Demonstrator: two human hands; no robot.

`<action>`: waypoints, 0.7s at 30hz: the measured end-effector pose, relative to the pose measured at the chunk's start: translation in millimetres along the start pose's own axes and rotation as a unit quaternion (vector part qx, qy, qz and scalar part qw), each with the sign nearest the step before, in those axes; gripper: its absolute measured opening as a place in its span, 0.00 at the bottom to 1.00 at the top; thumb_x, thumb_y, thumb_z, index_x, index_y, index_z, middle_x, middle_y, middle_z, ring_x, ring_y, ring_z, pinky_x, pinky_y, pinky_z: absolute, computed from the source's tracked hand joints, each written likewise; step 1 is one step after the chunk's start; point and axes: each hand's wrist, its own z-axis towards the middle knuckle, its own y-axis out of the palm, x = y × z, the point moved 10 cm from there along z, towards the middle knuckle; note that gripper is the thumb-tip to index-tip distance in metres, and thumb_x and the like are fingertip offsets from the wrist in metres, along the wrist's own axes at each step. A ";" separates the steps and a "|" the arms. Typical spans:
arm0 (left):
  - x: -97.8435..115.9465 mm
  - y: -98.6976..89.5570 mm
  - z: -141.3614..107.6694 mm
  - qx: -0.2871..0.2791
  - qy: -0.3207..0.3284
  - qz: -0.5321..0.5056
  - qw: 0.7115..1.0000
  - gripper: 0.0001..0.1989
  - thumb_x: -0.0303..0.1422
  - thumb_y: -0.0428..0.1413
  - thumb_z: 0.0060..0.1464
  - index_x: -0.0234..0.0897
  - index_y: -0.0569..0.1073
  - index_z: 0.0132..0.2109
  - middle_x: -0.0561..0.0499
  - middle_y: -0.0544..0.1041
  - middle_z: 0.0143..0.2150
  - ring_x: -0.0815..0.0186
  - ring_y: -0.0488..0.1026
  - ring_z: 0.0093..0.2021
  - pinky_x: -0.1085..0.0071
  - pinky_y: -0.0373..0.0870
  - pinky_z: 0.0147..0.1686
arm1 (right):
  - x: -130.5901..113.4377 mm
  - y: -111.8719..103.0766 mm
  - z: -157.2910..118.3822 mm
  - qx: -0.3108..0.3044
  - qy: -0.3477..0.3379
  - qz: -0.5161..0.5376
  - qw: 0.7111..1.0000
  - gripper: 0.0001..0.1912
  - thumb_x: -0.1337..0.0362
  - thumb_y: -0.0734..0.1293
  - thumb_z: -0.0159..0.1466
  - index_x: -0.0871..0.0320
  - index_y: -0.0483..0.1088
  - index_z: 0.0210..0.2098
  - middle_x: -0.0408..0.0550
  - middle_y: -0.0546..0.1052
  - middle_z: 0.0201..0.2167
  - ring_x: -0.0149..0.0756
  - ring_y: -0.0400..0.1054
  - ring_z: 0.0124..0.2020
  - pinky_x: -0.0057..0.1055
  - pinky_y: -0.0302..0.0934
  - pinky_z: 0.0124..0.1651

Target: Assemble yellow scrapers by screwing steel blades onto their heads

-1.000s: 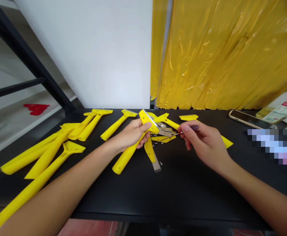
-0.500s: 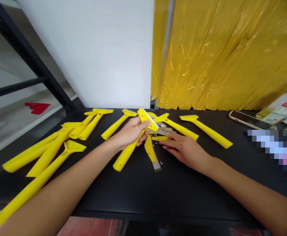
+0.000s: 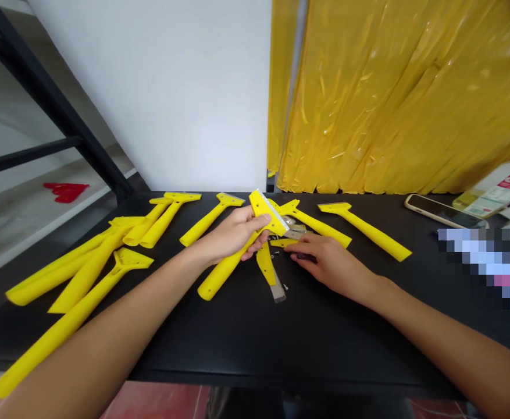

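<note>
My left hand (image 3: 236,233) is wrapped round the neck of a yellow scraper (image 3: 220,276). Its wide head, with a metal strip along the edge, points up and to the right; the thumb presses on the head. To the right, my right hand (image 3: 328,256) is low over small parts, fingers curled around something dark and thin that I cannot make out. By its fingertips lies a yellow plate (image 3: 286,242). A second yellow plate (image 3: 266,265) rests over a metal blade (image 3: 278,292), beside a small screw (image 3: 285,287). More metal pieces (image 3: 297,230) lie partly hidden behind the scraper head.
Several yellow scrapers (image 3: 100,256) lie on the black table (image 3: 237,343) at left, another scraper (image 3: 368,233) at right. A phone (image 3: 444,211) and a labelled pack (image 3: 494,189) are at the far right. Behind stand a white panel (image 3: 171,99) and yellow sheeting (image 3: 389,99).
The scraper in my left hand has shifted slightly right and its head has turned a little. My right hand stays at nearly the same spot, its fingers slightly more curled.
</note>
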 end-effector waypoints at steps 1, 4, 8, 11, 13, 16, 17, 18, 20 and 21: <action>0.1 0.1 0.4 -0.003 0.003 0.001 1.000 0.15 0.42 0.56 0.65 0.39 0.65 0.32 0.53 0.68 0.24 0.73 0.63 0.18 0.76 0.59 0.14 | -0.2 -1.4 0.1 0.002 0.001 0.002 1.000 0.16 0.69 0.64 0.69 0.51 0.79 0.52 0.51 0.80 0.44 0.43 0.75 0.44 0.43 0.70 0.50; 1.0 0.8 1.1 -0.011 0.008 0.001 1.000 0.16 0.42 0.55 0.65 0.38 0.66 0.32 0.53 0.68 0.23 0.73 0.63 0.18 0.75 0.59 0.14 | -1.7 -5.8 0.1 0.009 0.004 0.007 1.000 0.15 0.69 0.65 0.69 0.52 0.78 0.52 0.50 0.80 0.41 0.41 0.75 0.41 0.40 0.70 0.47; 2.4 1.7 0.1 -0.010 0.007 -0.001 1.000 0.15 0.40 0.54 0.66 0.38 0.65 0.33 0.54 0.67 0.23 0.73 0.62 0.18 0.76 0.59 0.14 | -1.4 -8.6 -0.2 0.014 0.011 -0.001 1.000 0.15 0.69 0.65 0.69 0.54 0.78 0.52 0.50 0.80 0.39 0.40 0.74 0.39 0.38 0.69 0.45; 2.5 1.3 -0.6 -0.003 0.004 -0.006 1.000 0.13 0.38 0.53 0.67 0.38 0.65 0.34 0.54 0.68 0.23 0.73 0.62 0.18 0.76 0.59 0.14 | -0.9 -8.5 0.0 0.015 0.009 0.000 1.000 0.13 0.68 0.66 0.69 0.54 0.78 0.51 0.50 0.80 0.40 0.40 0.74 0.41 0.38 0.68 0.47; 3.3 1.4 -0.7 -0.004 0.007 -0.002 1.000 0.13 0.38 0.53 0.67 0.38 0.65 0.34 0.54 0.68 0.23 0.74 0.62 0.18 0.77 0.59 0.13 | -0.9 -8.9 0.2 0.019 0.006 0.006 1.000 0.12 0.69 0.66 0.69 0.54 0.79 0.49 0.49 0.80 0.40 0.39 0.74 0.40 0.37 0.68 0.47; 5.2 2.2 -1.1 -0.009 0.013 -0.001 1.000 0.14 0.38 0.54 0.66 0.38 0.65 0.33 0.54 0.69 0.25 0.74 0.63 0.18 0.77 0.59 0.13 | -1.2 -9.9 -0.4 0.022 0.004 0.008 1.000 0.11 0.70 0.67 0.68 0.55 0.79 0.47 0.48 0.80 0.39 0.37 0.74 0.39 0.34 0.68 0.45; 5.4 2.2 -1.4 -0.008 0.011 -0.003 1.000 0.14 0.38 0.55 0.66 0.38 0.65 0.33 0.54 0.69 0.25 0.74 0.63 0.18 0.77 0.59 0.13 | -1.2 -10.6 -0.9 0.024 0.004 0.007 1.000 0.11 0.70 0.67 0.68 0.55 0.79 0.48 0.48 0.79 0.38 0.37 0.74 0.38 0.34 0.68 0.44; 5.3 2.1 -1.8 -0.007 0.008 -0.005 1.000 0.13 0.38 0.55 0.66 0.38 0.64 0.33 0.54 0.69 0.25 0.74 0.63 0.18 0.77 0.59 0.13 | -1.1 -11.4 -1.6 0.027 0.005 0.007 1.000 0.11 0.70 0.67 0.68 0.56 0.79 0.48 0.48 0.78 0.38 0.36 0.73 0.37 0.34 0.67 0.43; 5.0 1.6 -2.6 -0.001 0.001 -0.007 1.000 0.13 0.37 0.55 0.66 0.38 0.64 0.33 0.54 0.69 0.25 0.74 0.63 0.18 0.77 0.59 0.13 | -0.6 -12.7 -2.9 0.033 0.008 0.009 0.999 0.10 0.70 0.68 0.67 0.56 0.79 0.46 0.49 0.78 0.37 0.36 0.73 0.36 0.34 0.67 0.42; 4.9 1.4 -2.9 0.001 -0.002 -0.007 1.000 0.13 0.37 0.55 0.66 0.38 0.64 0.33 0.54 0.69 0.25 0.75 0.63 0.17 0.77 0.59 0.14 | -0.3 -13.1 -3.5 0.035 0.009 0.009 0.999 0.09 0.70 0.68 0.67 0.57 0.79 0.45 0.49 0.77 0.37 0.37 0.73 0.36 0.34 0.68 0.42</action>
